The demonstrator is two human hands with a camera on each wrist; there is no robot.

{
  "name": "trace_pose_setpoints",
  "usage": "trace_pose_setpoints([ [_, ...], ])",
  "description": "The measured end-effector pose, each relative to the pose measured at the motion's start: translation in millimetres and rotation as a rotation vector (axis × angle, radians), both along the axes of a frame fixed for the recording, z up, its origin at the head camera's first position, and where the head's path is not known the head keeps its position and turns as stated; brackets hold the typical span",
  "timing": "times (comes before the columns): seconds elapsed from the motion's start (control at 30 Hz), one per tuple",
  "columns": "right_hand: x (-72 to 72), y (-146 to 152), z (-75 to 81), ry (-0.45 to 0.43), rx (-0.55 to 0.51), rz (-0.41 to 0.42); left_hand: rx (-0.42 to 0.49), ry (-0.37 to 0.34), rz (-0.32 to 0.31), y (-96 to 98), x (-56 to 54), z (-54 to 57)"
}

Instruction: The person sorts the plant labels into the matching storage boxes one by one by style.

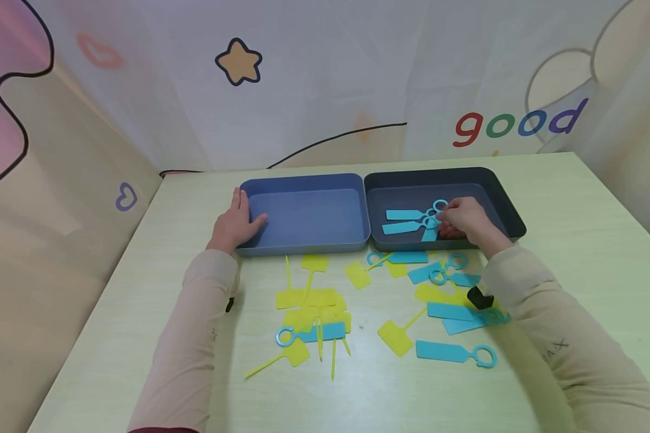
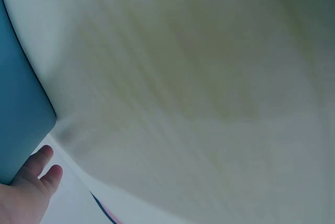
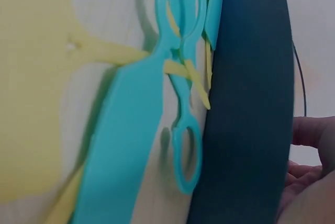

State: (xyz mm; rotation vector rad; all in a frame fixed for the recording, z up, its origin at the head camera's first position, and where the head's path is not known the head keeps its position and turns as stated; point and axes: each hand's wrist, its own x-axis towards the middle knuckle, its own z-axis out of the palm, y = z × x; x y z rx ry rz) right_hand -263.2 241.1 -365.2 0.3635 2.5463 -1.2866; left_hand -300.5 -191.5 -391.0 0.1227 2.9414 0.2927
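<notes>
My left hand [image 1: 235,225] rests on the left rim of the blue tray [image 1: 309,210], thumb reaching inside and the other fingers straight along the outside. In the left wrist view its fingers [image 2: 47,153] show at the tray's corner. Over the dark tray [image 1: 495,207], my right hand [image 1: 468,219] pinches a light-blue ring-ended plant label [image 1: 432,222] with thumb and fingertips. Beside it, more light-blue labels [image 1: 403,214] lie flat on the tray floor. In the right wrist view, the tray wall [image 3: 243,130] partly hides that hand.
Yellow plant markers [image 1: 395,338] with thin stems lie scattered in front of the trays, several overlapping. Among them are light-blue labels [image 1: 441,351], mostly at the right below my right forearm. A printed curtain [image 1: 325,78] hangs behind the table [image 1: 168,216].
</notes>
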Motion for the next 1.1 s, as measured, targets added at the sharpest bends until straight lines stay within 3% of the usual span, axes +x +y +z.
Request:
trace_pose_setpoints([
  [0.2, 14.3, -8.6, 10.4, 0.136, 0.193, 0.156, -0.001, -0.001, -0.003, -0.9, -1.6, -1.3],
  [0.4, 36.7, -21.9, 18.2, 0.252, 0.254, 0.368, 0.0, 0.002, -0.005, -2.0, -3.1, -2.6],
  [0.6, 57.0, -32.9, 11.9, 0.376, 0.284, 0.606, 0.009, -0.003, -0.007, -2.0, -3.0, -2.2],
  [0.77, 72.5, -42.8, 3.3, 0.469, 0.393, 0.772, 0.011, -0.004, -0.005, -2.1, -3.1, -2.1],
  [1.1, 96.8, -60.8, -11.9, 0.415, 0.437, 1.052, 0.012, -0.001, 0.001, -2.6, -3.8, -3.0],
])
